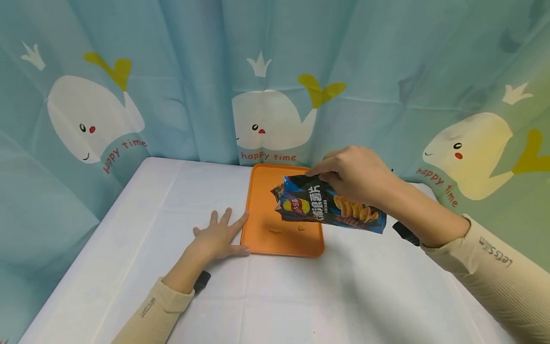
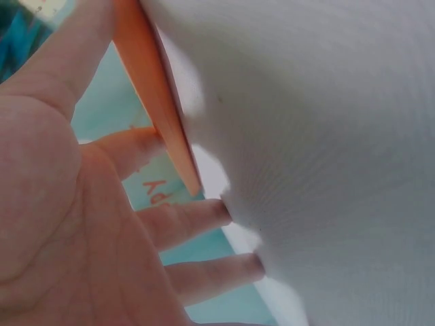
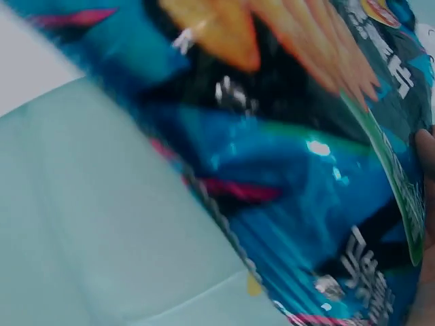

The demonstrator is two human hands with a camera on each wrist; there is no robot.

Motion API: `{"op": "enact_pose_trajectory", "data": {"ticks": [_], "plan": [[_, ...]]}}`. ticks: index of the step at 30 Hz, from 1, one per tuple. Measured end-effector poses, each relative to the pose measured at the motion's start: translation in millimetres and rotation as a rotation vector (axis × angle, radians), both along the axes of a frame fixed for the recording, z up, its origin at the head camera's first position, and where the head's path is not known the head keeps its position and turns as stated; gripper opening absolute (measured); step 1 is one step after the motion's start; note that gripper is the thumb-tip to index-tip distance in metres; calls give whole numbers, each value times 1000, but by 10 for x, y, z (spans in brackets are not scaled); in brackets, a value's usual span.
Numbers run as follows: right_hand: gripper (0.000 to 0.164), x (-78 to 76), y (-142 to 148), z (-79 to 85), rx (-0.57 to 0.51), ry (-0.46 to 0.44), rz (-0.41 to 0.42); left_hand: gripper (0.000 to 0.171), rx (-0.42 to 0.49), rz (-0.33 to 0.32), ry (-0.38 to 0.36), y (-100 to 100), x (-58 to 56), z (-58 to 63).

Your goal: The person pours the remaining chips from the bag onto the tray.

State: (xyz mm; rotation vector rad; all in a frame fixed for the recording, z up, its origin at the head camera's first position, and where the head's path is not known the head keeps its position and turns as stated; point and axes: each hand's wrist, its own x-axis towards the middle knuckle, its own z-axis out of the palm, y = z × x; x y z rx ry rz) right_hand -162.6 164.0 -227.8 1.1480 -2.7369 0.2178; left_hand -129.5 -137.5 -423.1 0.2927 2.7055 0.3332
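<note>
My right hand (image 1: 358, 173) pinches a blue and black potato chip bag (image 1: 318, 205) along its upper edge. The bag hangs tilted above an orange tray (image 1: 259, 191), its torn mouth facing left. In the right wrist view the shiny bag (image 3: 285, 149) fills most of the picture, with part of the hand at the right edge. On the tray lie a small yellowish chip piece (image 1: 301, 228) and another faint piece (image 1: 275, 231). My left hand (image 1: 216, 239) has its fingers spread, thumb and index finger touching the tray's left side; in the left wrist view they meet the tray's rim (image 2: 160, 95).
A white cloth (image 1: 275, 296) covers the table. Behind it hangs a blue curtain (image 1: 197, 86) printed with white whales, close to the tray's far edge. Dark wrist-worn devices show at the left wrist (image 1: 202, 282) and right wrist (image 1: 406, 233).
</note>
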Motion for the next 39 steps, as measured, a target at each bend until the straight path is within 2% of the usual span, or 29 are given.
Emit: {"op": "enact_pose_trajectory", "data": {"ticks": [6,12,19,39], "plan": [[28,13,13,-1,36,11,-19,99,-2,-5,3,-5,2,-6],[29,16,15,35,4,16,-21,99,4,1,-3,-3,0,-5],[31,36,33,52,28,-11,-47,99,3,0,-1,-1,5,-2],[31,50,76,91,-1,30,-34,99,15,-5,8,-11,16,6]]}}
